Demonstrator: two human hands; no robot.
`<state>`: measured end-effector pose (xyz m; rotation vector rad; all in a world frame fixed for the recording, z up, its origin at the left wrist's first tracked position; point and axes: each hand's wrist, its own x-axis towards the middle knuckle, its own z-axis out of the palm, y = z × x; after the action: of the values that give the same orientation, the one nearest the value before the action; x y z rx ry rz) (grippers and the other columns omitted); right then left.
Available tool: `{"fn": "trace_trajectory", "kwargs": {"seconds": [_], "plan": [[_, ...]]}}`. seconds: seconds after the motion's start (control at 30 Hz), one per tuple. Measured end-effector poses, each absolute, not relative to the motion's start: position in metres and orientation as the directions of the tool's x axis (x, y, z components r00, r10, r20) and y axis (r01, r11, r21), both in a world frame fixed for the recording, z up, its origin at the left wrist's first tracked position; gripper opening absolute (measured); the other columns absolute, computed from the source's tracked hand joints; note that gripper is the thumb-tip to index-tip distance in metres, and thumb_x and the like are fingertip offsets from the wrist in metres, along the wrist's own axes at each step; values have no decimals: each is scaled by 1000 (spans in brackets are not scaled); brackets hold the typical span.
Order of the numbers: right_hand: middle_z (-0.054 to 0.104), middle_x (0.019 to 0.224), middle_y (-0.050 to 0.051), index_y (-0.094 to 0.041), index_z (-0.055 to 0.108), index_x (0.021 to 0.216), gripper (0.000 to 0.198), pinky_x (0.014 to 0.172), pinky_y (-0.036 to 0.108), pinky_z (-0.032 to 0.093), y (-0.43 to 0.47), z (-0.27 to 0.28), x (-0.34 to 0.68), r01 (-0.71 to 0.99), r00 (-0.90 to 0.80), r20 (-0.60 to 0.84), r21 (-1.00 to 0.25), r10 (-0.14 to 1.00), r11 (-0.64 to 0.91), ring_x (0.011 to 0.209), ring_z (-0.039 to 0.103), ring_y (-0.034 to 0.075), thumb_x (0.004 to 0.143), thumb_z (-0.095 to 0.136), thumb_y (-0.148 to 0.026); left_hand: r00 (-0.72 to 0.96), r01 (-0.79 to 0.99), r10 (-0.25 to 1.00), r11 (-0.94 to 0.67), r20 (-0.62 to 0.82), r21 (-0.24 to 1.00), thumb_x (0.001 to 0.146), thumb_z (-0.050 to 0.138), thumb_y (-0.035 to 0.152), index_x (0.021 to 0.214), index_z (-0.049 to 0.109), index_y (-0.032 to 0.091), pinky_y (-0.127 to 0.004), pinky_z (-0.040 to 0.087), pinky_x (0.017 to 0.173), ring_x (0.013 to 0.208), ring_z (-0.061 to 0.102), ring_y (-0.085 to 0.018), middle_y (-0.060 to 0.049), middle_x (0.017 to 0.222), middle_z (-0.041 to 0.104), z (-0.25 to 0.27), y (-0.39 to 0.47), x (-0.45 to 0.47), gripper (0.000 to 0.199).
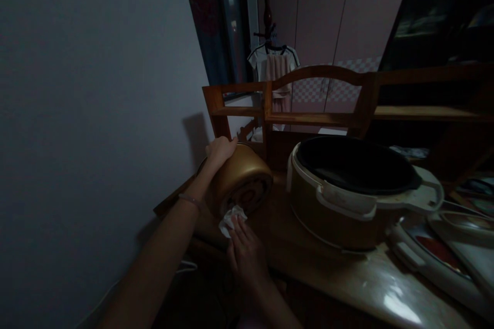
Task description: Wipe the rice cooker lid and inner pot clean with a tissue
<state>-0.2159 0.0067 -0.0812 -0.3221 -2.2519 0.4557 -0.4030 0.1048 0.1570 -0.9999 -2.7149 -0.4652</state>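
A golden inner pot (pixel 247 169) is tipped on its side at the left end of the desk, its ringed base facing me. My left hand (pixel 222 150) grips the pot's rim from above; the fingertips are hidden behind it. Pressed in the fingers of my right hand (pixel 247 249) is a crumpled white tissue (pixel 232 220), which is at the lower edge of the pot's base. To the right stands a large cooker body (pixel 328 216) with a pale rim and handle, showing a black interior (pixel 355 164).
Wooden desk (pixel 309 259) with a raised shelf frame (pixel 316 118) along its back. At right lies what looks like the cooker's lid (pixel 432 252). A white wall (pixel 116 113) borders the left side. Clothes (pixel 278 69) hang on a stand behind.
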Motion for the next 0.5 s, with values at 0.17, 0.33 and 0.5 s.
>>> {"fn": "trace_trajectory", "kwargs": {"seconds": [0.17, 0.33, 0.5], "plan": [[44, 153, 11, -14, 56, 135, 49, 115, 49, 40, 8, -95, -217, 179, -634, 632, -440, 446, 880, 145, 34, 26, 87, 45, -9, -748, 658, 592, 720, 300, 219, 92, 37, 57, 112, 71, 6, -41, 50, 88, 113, 65, -37, -25, 119, 68, 157, 105, -402, 65], [45, 151, 13, -13, 59, 135, 48, 116, 48, 36, 9, -94, -222, 196, -556, 573, -614, 603, 764, 145, 35, 27, 89, 43, -11, -748, 658, 592, 722, 300, 216, 92, 36, 57, 112, 71, 6, -41, 50, 88, 112, 65, -37, -26, 118, 69, 157, 102, -401, 65], [76, 98, 10, -17, 76, 100, 35, 85, 35, 52, 22, -79, -218, 18, -410, 250, -959, 877, 282, 94, 70, 25, 92, 46, -32, -747, 658, 590, 722, 305, 214, 92, 35, 59, 113, 71, 5, -40, 50, 88, 112, 65, -35, -26, 117, 69, 156, 99, -402, 67]]}}
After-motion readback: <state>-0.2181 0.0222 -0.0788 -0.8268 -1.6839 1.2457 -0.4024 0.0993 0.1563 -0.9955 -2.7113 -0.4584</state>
